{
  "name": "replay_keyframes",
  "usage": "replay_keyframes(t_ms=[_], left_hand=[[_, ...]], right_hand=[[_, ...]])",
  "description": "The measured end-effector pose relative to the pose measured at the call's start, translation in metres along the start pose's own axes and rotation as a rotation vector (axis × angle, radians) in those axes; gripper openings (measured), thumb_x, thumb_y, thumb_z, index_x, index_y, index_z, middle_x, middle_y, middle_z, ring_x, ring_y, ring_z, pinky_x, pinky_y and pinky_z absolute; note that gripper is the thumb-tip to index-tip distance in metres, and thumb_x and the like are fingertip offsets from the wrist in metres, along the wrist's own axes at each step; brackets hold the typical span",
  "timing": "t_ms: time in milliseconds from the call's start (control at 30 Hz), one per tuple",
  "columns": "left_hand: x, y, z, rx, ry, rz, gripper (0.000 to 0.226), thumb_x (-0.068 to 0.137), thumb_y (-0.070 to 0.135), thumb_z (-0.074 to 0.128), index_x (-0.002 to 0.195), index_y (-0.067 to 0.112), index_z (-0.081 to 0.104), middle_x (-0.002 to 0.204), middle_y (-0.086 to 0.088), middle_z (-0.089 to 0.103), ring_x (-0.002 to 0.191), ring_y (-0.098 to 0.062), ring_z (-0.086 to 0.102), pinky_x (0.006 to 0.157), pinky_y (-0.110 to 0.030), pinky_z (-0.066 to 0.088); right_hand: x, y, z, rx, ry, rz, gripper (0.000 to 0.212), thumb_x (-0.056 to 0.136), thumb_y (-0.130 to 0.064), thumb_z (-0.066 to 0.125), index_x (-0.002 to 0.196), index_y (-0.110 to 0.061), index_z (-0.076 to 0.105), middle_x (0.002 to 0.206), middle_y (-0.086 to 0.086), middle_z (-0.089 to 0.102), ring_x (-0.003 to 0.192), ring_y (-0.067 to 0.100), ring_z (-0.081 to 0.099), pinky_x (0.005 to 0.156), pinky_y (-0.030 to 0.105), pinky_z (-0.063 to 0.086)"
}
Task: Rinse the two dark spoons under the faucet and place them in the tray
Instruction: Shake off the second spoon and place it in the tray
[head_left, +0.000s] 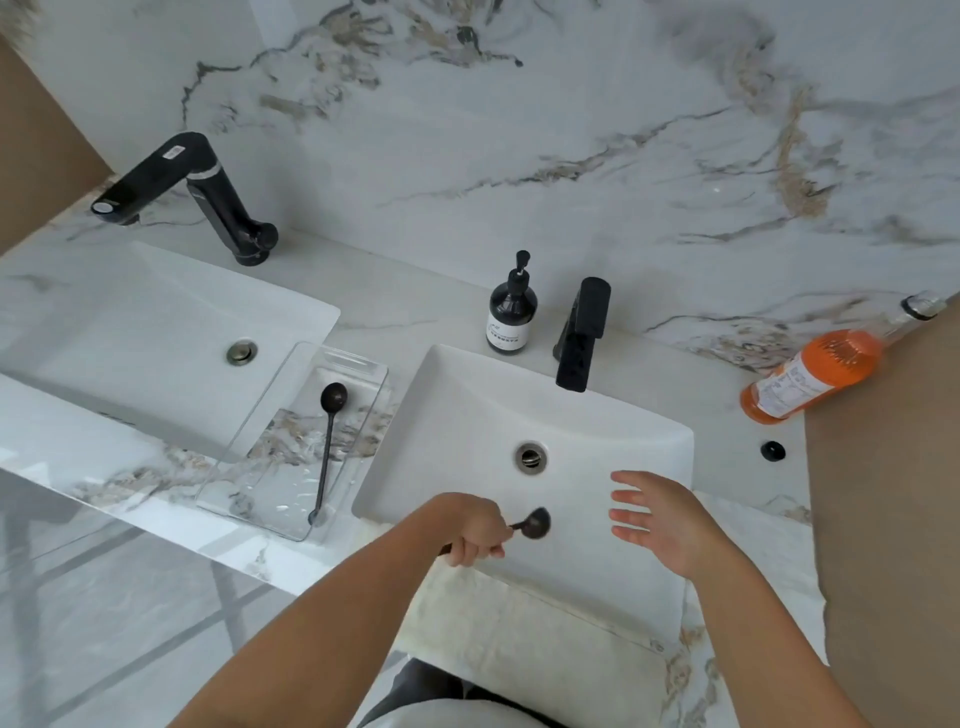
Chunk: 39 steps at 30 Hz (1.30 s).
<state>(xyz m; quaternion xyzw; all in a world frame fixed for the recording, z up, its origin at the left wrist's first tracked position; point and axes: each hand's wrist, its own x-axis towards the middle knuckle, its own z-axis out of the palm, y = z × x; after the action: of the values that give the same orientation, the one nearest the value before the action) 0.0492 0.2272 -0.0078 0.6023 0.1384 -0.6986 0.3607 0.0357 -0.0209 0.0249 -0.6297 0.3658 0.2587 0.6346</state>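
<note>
My left hand grips the handle of a dark spoon, whose bowl points right over the near part of the white sink. My right hand hovers open beside it, fingers spread, holding nothing. A second dark spoon lies lengthwise in the clear tray on the counter left of the sink. The black faucet stands at the sink's far rim; no water stream is visible.
A dark soap pump bottle stands left of the faucet. An orange bottle lies on its side at the right. A second sink with another black faucet is at the left. A small black cap sits right of the sink.
</note>
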Motion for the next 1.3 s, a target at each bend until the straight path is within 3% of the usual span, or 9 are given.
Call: replay_keyframes(t_ms=[67,167,367,567,733,867,1100,1200,1300], left_hand=[[-0.001,-0.006,0.003,-0.033,0.127,-0.014,0.049,0.1,0.051,0.027,0.071,0.017,0.046,0.047,0.007,0.027,0.032,-0.007,0.018,0.034,-0.016,0.013],[-0.012,-0.018,-0.007,-0.224,0.27,0.194,0.053,0.098,0.059,0.026,0.074,0.017,0.049,0.052,0.006,0.027,0.036,-0.008,0.02,0.037,-0.016,0.015],[-0.078,-0.077,-0.07,-0.648,0.753,0.653,0.032,0.099,0.015,0.038,0.073,0.015,0.055,0.052,0.003,0.04,0.044,-0.013,0.03,0.044,-0.023,0.027],[-0.082,-0.15,-0.141,-0.649,1.076,0.417,0.033,0.103,0.02,0.034,0.081,0.007,0.054,0.058,-0.005,0.04,0.044,-0.017,0.032,0.044,-0.023,0.029],[-0.044,-0.165,-0.161,-0.533,1.072,0.223,0.031,0.099,0.013,0.034,0.085,0.002,0.059,0.063,-0.011,0.046,0.046,-0.021,0.04,0.044,-0.023,0.034],[-0.032,-0.153,-0.167,-0.375,1.12,0.222,0.025,0.098,0.014,0.041,0.103,0.002,0.062,0.082,-0.016,0.059,0.069,-0.029,0.055,0.057,-0.031,0.046],[-0.032,-0.138,-0.18,-0.157,1.158,0.237,0.028,0.098,0.029,0.049,0.108,0.006,0.063,0.096,-0.017,0.071,0.086,-0.033,0.066,0.07,-0.033,0.048],[-0.034,-0.138,-0.182,-0.082,1.185,0.213,0.027,0.095,0.026,0.051,0.108,0.006,0.063,0.095,-0.016,0.072,0.084,-0.031,0.066,0.073,-0.035,0.051],[-0.036,-0.142,-0.182,0.021,1.244,0.163,0.028,0.095,0.025,0.049,0.111,0.006,0.059,0.107,-0.018,0.067,0.099,-0.036,0.063,0.082,-0.04,0.052]], right_hand=[[0.0,0.0,0.001,-0.024,-0.01,-0.011,0.032,0.09,-0.023,0.064,0.117,-0.007,0.064,0.116,0.017,0.061,0.096,0.035,0.062,0.091,0.047,0.052],[0.004,-0.001,0.002,-0.038,-0.028,-0.034,0.028,0.09,-0.023,0.065,0.113,-0.006,0.066,0.113,0.017,0.063,0.096,0.036,0.063,0.092,0.049,0.051],[0.011,0.006,0.015,-0.074,-0.046,-0.016,0.023,0.089,-0.021,0.065,0.107,-0.007,0.069,0.109,0.017,0.065,0.093,0.035,0.065,0.09,0.048,0.052],[0.012,0.016,0.034,-0.093,-0.08,0.014,0.024,0.087,-0.022,0.068,0.105,-0.007,0.07,0.108,0.017,0.066,0.092,0.036,0.067,0.086,0.045,0.055],[0.01,0.021,0.029,-0.094,-0.059,0.027,0.023,0.09,-0.021,0.064,0.107,-0.006,0.069,0.111,0.019,0.065,0.096,0.039,0.065,0.087,0.047,0.052],[0.007,0.026,0.02,-0.09,-0.017,0.045,0.023,0.093,-0.021,0.061,0.108,-0.005,0.068,0.111,0.019,0.065,0.095,0.039,0.064,0.087,0.047,0.05],[0.006,0.043,0.022,-0.138,0.075,0.097,0.023,0.094,-0.02,0.059,0.109,-0.004,0.066,0.109,0.02,0.065,0.096,0.04,0.064,0.09,0.049,0.05],[0.006,0.058,0.033,-0.247,0.118,0.125,0.021,0.092,-0.018,0.061,0.106,-0.004,0.065,0.103,0.017,0.067,0.084,0.034,0.064,0.079,0.043,0.053],[0.007,0.074,0.044,-0.295,0.095,0.167,0.02,0.09,-0.018,0.063,0.104,-0.004,0.066,0.099,0.016,0.067,0.079,0.033,0.063,0.07,0.037,0.051]])
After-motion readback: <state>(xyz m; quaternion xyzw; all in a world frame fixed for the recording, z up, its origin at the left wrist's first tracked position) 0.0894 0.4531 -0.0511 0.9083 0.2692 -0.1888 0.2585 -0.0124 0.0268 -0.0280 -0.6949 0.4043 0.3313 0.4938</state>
